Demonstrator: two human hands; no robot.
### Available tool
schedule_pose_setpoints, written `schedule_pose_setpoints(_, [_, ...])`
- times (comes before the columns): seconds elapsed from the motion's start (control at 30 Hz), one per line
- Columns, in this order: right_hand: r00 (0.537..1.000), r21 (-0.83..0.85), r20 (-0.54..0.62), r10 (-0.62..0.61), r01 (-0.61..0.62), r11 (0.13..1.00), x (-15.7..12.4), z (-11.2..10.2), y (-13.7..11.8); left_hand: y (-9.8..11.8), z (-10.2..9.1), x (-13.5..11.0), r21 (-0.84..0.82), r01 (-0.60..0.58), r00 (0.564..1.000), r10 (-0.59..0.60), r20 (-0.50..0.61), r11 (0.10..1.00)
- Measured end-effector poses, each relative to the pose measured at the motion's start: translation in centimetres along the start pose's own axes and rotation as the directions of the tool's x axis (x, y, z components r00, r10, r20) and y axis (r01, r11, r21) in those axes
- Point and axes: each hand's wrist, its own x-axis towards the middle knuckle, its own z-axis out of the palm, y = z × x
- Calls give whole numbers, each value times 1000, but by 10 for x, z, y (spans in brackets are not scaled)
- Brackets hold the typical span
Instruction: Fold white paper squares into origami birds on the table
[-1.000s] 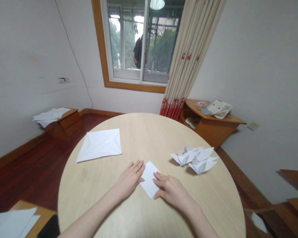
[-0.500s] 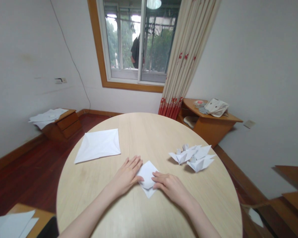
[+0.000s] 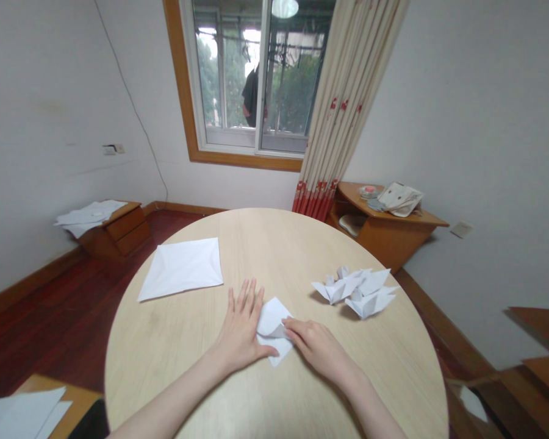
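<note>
A small folded piece of white paper (image 3: 272, 320), diamond-shaped, lies on the round table between my hands. My left hand (image 3: 243, 332) rests flat beside it with fingers spread, its thumb pressing on the paper's lower part. From the right, my right hand (image 3: 308, 341) pinches the edge of an upper flap, which is lifted a little off the layer below. The fingertips of the right hand hide part of that edge.
A cluster of folded white paper pieces (image 3: 357, 289) stands at the table's right. White paper sheets (image 3: 182, 268) lie flat at the left. The round table (image 3: 256, 238) ends near the curtain (image 3: 343, 110) and a corner shelf (image 3: 407, 228).
My left hand has turned and spread its fingers, and its thumb has moved lower on the paper. My right hand has closed on the top flap, raising its lower edge.
</note>
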Motion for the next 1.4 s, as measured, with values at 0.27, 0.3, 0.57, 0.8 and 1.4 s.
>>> schedule_pose_setpoints(0.27, [995, -60, -81, -52, 47, 997, -1, -3, -5, 3, 7, -3, -3, 80, 994, -80, -79, 997])
schedule_pose_setpoints(0.3, [990, -72, -123, -74, 65, 995, -1, -4, -5, 4, 8, -3, -9, 89, 992, -89, -88, 996])
schedule_pose_setpoints(0.57, [873, -205, -426, -236, 161, 965, 4, -7, -2, 6, 11, -4, -34, 113, 986, -116, -117, 993])
schedule_pose_setpoints(0.8, [793, -280, -539, -282, 147, 949, 12, -5, 1, 4, 13, -4, -31, 70, 984, -74, -163, 997])
schedule_pose_setpoints(1.4, [768, -250, -583, -264, 139, 958, 24, -3, 8, 5, 6, -5, -98, -58, 995, 50, -84, 993])
